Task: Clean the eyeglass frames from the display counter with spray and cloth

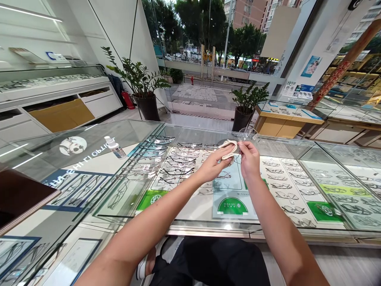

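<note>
Over the glass display counter (202, 226), my left hand (216, 161) is closed on a folded cream cloth (229, 147). My right hand (249, 157) pinches a pair of thin-framed eyeglasses (247, 133), whose round lenses stick up above the fingers. Both hands are close together, and the cloth is beside the right fingertips. Whether the cloth touches the glasses' frame I cannot tell. Under the glass below my hands lie rows of eyeglasses (178, 161) and a green semicircular sign (232, 206).
A white spray bottle (115, 147) stands on the glass at the left. A dark brown panel (24, 198) juts in at the left edge. Potted plants (148, 105) stand beyond the counter, near a glass front. A wooden display cabinet (275, 127) is at the right.
</note>
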Demonstrator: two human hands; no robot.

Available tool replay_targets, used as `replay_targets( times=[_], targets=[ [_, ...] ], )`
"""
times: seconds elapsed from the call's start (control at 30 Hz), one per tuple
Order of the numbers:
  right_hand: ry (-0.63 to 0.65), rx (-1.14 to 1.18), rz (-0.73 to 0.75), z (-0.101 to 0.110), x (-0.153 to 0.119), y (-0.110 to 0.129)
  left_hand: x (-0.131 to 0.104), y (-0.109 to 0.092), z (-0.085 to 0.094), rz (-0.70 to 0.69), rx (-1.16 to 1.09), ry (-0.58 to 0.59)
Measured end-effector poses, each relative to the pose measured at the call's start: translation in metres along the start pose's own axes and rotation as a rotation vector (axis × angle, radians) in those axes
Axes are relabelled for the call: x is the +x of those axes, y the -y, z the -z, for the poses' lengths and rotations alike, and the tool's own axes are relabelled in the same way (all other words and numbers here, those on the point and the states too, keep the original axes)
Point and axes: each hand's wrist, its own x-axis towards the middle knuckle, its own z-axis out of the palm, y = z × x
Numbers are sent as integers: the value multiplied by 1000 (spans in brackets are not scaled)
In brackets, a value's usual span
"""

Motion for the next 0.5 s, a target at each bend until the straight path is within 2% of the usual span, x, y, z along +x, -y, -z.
replay_targets(
  times=[0.1, 0.23, 0.4, 0.5],
  targets=[
    [-22, -15, 19, 0, -1, -5, -2, 4, -3, -66, 129, 54],
    [-71, 19, 6, 0, -2, -8, -5, 5, -8, -84, 202, 107],
    [-160, 2, -2, 8, 6, -3, -9, -7, -11, -56, 293, 185],
    [-222, -18, 49, 15, 14, 4, -11, -16, -13, -32, 277, 198]
  ],
)
